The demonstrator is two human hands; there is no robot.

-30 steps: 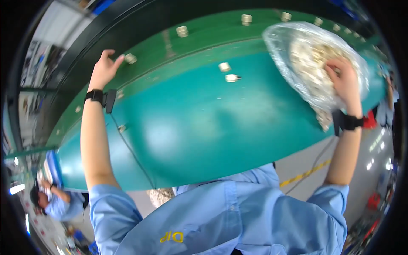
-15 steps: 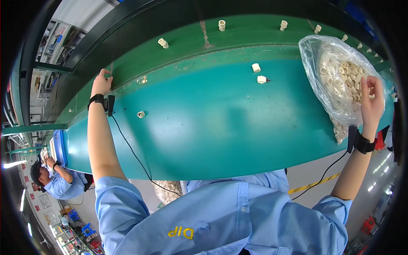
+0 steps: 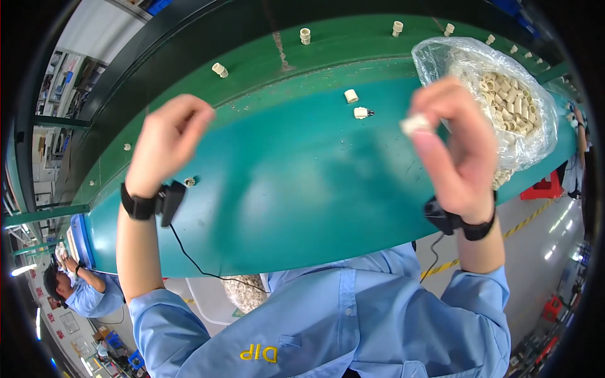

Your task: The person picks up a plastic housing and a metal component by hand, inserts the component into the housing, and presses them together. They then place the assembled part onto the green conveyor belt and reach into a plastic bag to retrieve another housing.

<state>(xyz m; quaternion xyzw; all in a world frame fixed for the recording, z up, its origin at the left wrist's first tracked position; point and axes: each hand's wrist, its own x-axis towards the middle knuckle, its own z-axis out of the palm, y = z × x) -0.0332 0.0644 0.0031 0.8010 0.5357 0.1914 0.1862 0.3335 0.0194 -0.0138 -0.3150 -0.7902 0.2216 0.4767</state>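
My right hand (image 3: 459,148) is raised over the bench beside a clear plastic bag (image 3: 435,55) of cream plastic sleeves (image 3: 509,106). Its thumb and fingers pinch a small cream sleeve (image 3: 416,124), blurred by motion. My left hand (image 3: 165,142) hovers at the left, fingers curled in and thumb along them; anything inside is hidden. Below that wrist a small round part (image 3: 189,181) lies on the green bench mat (image 3: 283,189). Farther back, between the hands, rest a loose cream sleeve (image 3: 351,96) and a cream part with a black tip (image 3: 361,113).
A dark green belt strip (image 3: 258,66) runs behind the mat, bearing spaced cream fittings, among them one upright fitting (image 3: 305,36) and one lying fitting (image 3: 219,70). Cables hang from both wrist straps. A co-worker (image 3: 88,293) sits at far left beside a blue tray (image 3: 80,242).
My right hand has come out of the bag with a cream sleeve and moved left. My left hand has left the belt edge, moved slightly right and curled up. The view has shifted a little.
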